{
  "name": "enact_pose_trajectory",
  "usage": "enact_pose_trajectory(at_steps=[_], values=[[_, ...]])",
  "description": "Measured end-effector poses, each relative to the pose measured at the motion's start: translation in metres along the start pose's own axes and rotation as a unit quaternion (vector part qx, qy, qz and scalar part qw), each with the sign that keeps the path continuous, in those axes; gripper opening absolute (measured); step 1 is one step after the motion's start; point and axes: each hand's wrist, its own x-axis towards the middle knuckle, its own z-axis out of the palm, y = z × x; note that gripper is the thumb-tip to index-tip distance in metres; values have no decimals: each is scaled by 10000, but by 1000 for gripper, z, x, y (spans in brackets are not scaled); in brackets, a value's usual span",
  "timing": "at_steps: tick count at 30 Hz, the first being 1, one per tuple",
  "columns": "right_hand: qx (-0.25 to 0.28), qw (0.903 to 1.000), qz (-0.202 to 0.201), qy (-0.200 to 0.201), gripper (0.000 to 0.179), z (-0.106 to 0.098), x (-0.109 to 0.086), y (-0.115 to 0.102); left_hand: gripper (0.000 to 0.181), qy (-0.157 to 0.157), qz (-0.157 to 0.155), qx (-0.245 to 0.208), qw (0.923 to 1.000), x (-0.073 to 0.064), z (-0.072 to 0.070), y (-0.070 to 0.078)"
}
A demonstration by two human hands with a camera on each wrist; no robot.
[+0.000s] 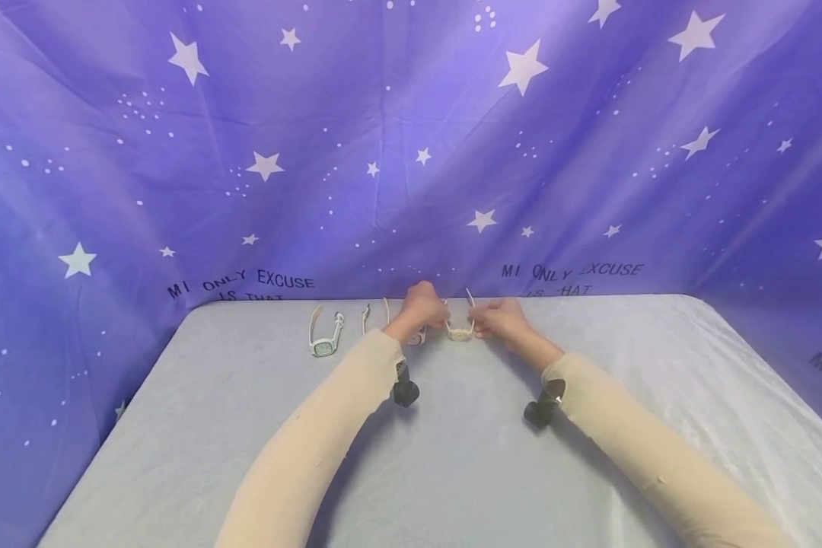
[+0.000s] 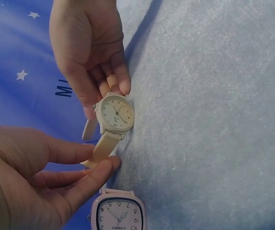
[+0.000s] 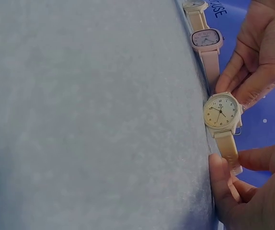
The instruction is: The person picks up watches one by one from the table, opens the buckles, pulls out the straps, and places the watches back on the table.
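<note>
A cream watch [image 1: 460, 334] with a round, numbered dial stands between the two hands near the table's far edge, its strap ends upward. My left hand [image 1: 425, 306] pinches one strap half between thumb and fingers, as the left wrist view shows. On the opposite side, my right hand [image 1: 505, 320] pinches the other strap half [image 3: 227, 147]. Beside the left hand is a pink watch [image 2: 120, 213] with a rounded-square face, partly covered by that hand in the head view.
Farther left stands a pale watch [image 1: 323, 348] with a squarish face. Between it and the pink one, another watch's strap [image 1: 366, 320] shows, its face hidden behind the left wrist. The grey cloth-covered table [image 1: 466, 472] meets a purple star-printed curtain [image 1: 383, 114] at the back.
</note>
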Motion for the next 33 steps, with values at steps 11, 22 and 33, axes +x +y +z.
enact_pose_trajectory(at_steps=[11, 22, 33], values=[[-381, 9991, -168, 42, 33, -2, 2, 1, 10, 142, -61, 163, 9997, 0, 2, 1], [-403, 9991, 8, 100, 35, -3, 2, 0, 13, 111, -20, -92, 9999, -3, 2, 0], [-271, 9995, 151, -26, 39, -2, 9, 2, 7, 123, 42, -82, 9999, -1, -3, -4]])
